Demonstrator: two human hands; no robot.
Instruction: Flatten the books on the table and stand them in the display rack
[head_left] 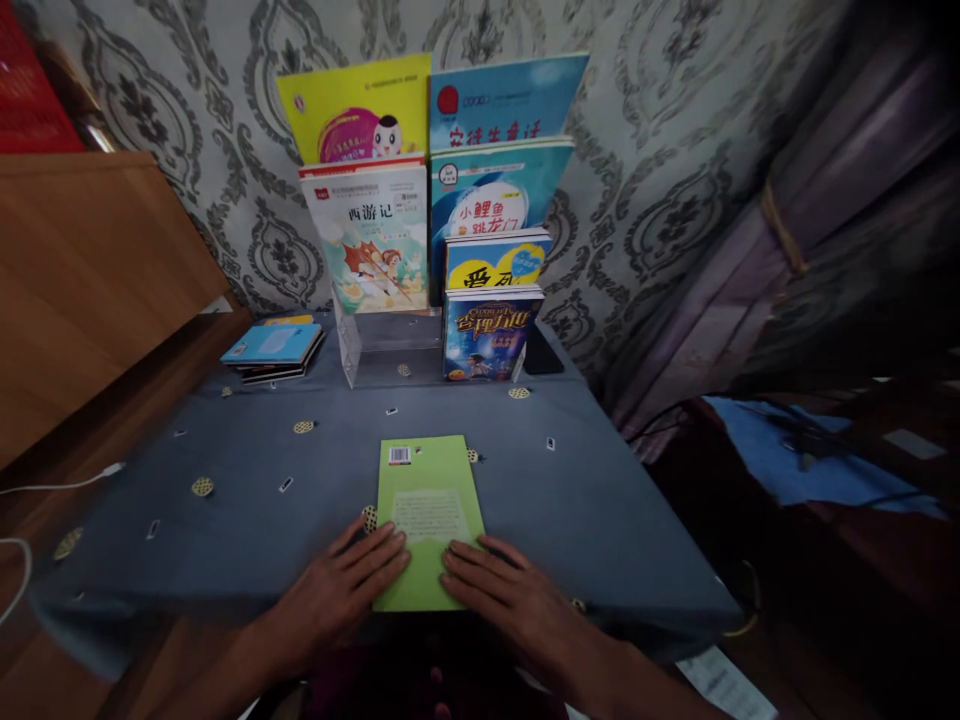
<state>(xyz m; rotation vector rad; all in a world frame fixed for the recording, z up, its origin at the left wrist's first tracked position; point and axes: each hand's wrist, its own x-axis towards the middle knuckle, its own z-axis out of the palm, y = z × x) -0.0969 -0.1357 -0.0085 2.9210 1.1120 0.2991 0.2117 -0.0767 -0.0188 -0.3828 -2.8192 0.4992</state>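
A green book (pixel 429 475) lies flat near the front edge of the table, its barcode at the top left of the cover facing up. My left hand (pixel 346 572) rests on the book's left edge, fingers stretched out flat. From the other side my right hand (pixel 504 590) lies across the lower right of the cover, its fingers also extended. Neither hand is wrapped round the book. Beyond it stands a clear book rack (pixel 390 365) with several books, among them a white-and-teal book (pixel 375 250) and a dark blue book (pixel 487 340).
A small stack of books (pixel 271 345) lies at the back left of the cloth-covered table (pixel 247 540). Behind the rack's right side is a dark flat object (pixel 543 352). A white cable (pixel 64 484) reaches the left edge. A wooden panel (pixel 97 290) borders the left.
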